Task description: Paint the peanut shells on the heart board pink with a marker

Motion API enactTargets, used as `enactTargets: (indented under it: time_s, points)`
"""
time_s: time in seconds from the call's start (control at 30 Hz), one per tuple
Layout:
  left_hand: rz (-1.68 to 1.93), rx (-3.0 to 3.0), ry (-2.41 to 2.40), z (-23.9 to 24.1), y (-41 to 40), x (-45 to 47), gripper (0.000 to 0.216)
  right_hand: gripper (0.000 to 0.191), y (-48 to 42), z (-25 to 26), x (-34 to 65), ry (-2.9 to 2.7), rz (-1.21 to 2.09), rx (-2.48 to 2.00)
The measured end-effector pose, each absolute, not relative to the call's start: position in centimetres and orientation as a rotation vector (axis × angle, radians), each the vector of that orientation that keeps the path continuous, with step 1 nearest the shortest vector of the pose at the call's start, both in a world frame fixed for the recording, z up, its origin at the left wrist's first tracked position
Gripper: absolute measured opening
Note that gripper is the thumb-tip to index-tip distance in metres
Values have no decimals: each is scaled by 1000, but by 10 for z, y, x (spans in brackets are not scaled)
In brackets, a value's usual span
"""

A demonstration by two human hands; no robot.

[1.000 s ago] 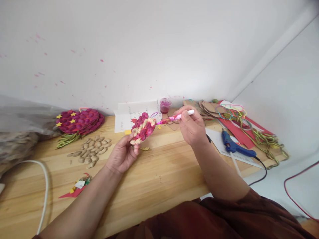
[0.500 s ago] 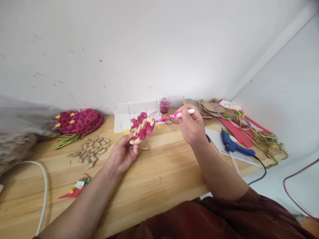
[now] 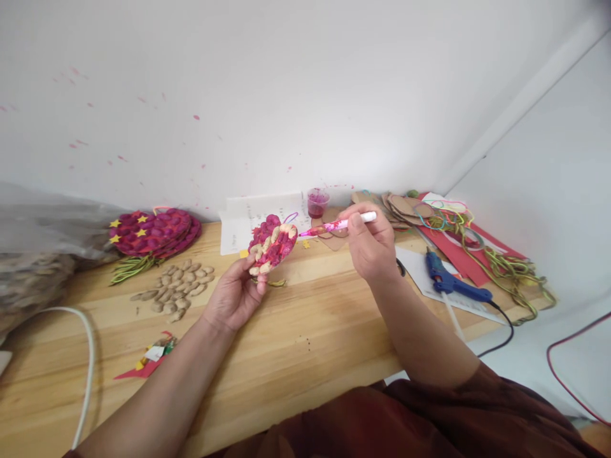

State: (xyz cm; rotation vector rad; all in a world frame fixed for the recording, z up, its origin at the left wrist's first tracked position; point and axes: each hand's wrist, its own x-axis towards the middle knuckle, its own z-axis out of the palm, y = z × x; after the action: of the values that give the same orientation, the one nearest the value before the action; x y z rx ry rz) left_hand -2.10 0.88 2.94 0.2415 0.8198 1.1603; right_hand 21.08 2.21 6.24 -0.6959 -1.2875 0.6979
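Observation:
My left hand [image 3: 237, 294] grips a round peanut-covered ornament [image 3: 273, 247] by its lower edge, tilted up above the table. Some of its peanuts are magenta, others still bare and tan; a purple loop shows at its top. In my right hand [image 3: 370, 245] is a white paintbrush [image 3: 338, 225] smeared with pink, held like a pen. Its dark tip points at the ornament's right edge, very close; I cannot tell if they touch. Behind them stands a clear plastic cup [image 3: 317, 202] with magenta paint.
Loose peanuts [image 3: 184, 280] lie left of my left hand, near finished magenta ornaments [image 3: 157, 232] with yellow stars. A blue glue gun [image 3: 451, 280] with a cord rests at right, by cardboard discs [image 3: 405, 207], red paper and green cord [image 3: 508, 264]. A white cable [image 3: 90, 362] crosses the left side.
The whole view has shifted slightly, so things appear a little further right. Both hands keep their holds, and the brush tip stays by the ornament's right edge.

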Motion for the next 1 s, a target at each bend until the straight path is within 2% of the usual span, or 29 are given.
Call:
enactTargets:
  time_s: [0.23,0.5,0.73,1.0]
  points:
    - [1223,362,835,24,9,-19,4,24,27,60,215,-1254,707,-729]
    - [1371,636,846,14,8,-18,29,20,28,60,218,-1291,538,-844]
    - [1503,835,951,16,2,-14,30,19,19,69,210,-1410,368,-887]
    - [1566,983,1031,12,1,-14,27,12,19,61,212,-1507,337,-935]
